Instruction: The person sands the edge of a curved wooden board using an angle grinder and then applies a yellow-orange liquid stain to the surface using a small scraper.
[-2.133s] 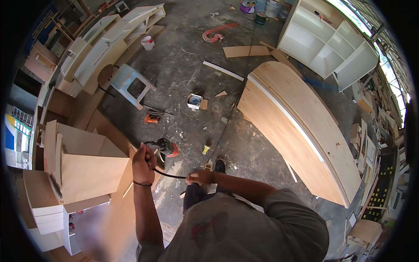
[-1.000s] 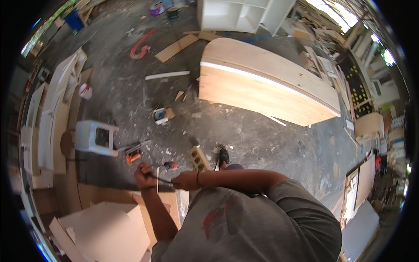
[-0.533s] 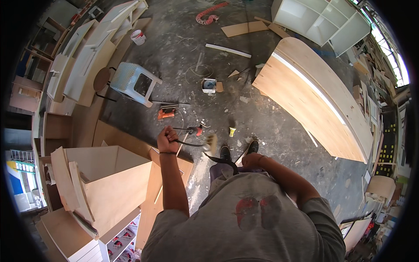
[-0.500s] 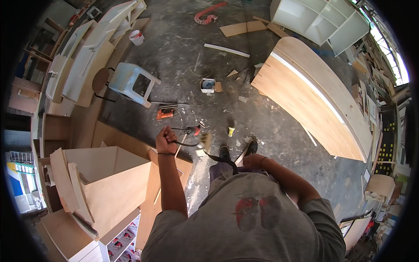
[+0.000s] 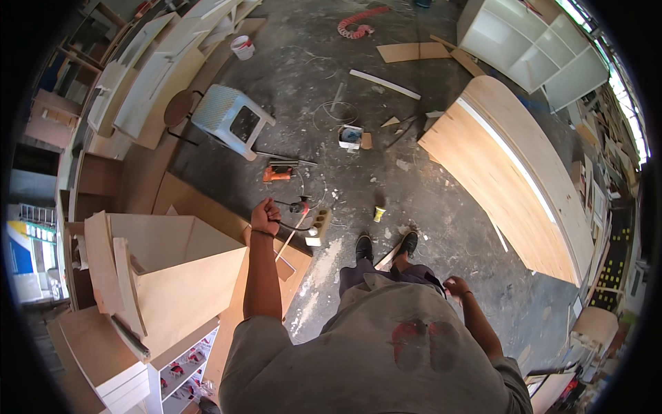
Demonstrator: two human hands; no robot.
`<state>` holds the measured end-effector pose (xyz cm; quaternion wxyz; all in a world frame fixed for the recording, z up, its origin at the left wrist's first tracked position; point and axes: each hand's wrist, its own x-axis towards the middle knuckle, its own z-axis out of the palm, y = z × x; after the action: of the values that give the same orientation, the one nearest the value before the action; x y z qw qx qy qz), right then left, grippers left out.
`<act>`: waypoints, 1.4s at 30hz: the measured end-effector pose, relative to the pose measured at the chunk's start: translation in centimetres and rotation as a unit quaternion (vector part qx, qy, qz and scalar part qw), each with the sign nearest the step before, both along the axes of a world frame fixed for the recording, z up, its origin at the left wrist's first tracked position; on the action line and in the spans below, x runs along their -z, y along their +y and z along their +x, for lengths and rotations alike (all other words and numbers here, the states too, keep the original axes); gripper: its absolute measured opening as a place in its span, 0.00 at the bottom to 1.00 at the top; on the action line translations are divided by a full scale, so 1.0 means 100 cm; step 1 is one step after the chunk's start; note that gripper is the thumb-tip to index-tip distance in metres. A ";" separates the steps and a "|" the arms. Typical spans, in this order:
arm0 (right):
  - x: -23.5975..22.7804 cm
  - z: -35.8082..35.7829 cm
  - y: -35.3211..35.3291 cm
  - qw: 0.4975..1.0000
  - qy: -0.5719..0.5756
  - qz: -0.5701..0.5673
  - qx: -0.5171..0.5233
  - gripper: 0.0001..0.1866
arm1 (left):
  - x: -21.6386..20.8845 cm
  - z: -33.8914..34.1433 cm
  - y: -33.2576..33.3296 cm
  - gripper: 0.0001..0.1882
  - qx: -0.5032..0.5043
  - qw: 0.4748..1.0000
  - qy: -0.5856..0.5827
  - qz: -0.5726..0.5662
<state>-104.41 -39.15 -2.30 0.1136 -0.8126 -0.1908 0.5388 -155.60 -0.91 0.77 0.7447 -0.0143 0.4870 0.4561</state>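
Note:
In my left hand [image 5: 265,216], closed and stretched out ahead of me, is a black cord [image 5: 295,228]. From the hand it curves right to a beige power strip [image 5: 320,224] with several sockets; whether the strip hangs or touches the floor I cannot tell. Just beyond, a red and black power tool [image 5: 300,205] lies on the floor. My right hand [image 5: 455,286] is beside my right hip, its fingers bent. A dark strap or cord [image 5: 435,281] shows next to it, with something small and reddish below; what the fingers hold is unclear.
An orange power tool [image 5: 277,173] lies near a blue-white plastic stool [image 5: 231,119]. A wooden box [image 5: 189,269] stands at my left, a curved wooden panel piece [image 5: 503,186] at right. A small open carton [image 5: 350,137] and a yellow container [image 5: 379,214] are on the floor.
My right hand has moved from my waist out to the right. The dark cord or strap stretched toward my waist no longer shows there. The power strip, blurred before, is now sharp.

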 end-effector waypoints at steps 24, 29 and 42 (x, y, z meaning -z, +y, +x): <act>-0.027 -0.010 0.021 0.998 -0.006 0.047 -0.050 0.12 | 0.089 -0.033 -0.053 0.07 -0.135 0.990 0.028 -0.014; -0.038 -0.017 0.023 0.997 -0.027 0.020 -0.073 0.11 | 0.098 -0.030 -0.062 0.07 -0.148 0.988 0.036 -0.025; -0.023 -0.010 0.016 0.987 -0.075 0.042 -0.136 0.15 | 0.119 -0.028 -0.096 0.08 -0.121 0.989 0.058 -0.065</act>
<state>-105.41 -37.51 -0.05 0.0584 -0.8118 -0.3299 0.4783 -158.43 -10.50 -11.15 0.6516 -0.0949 0.5530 0.5105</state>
